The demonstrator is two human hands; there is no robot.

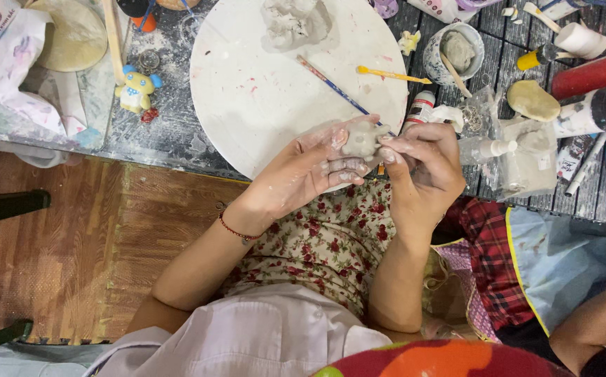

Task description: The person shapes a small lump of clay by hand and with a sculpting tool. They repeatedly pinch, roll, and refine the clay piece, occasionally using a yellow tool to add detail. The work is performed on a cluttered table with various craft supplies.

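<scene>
Head view: left hand cradles the clay lump, right hand curled, grip pinching its edge.

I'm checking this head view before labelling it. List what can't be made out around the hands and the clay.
- Small clay piece: its shape is unclear, as the left hand and right hand cover its lower part.
- Grey clay lump on the round white board: its top is cut off by the picture's upper edge.
- Cup: its contents are too small to tell.
</scene>
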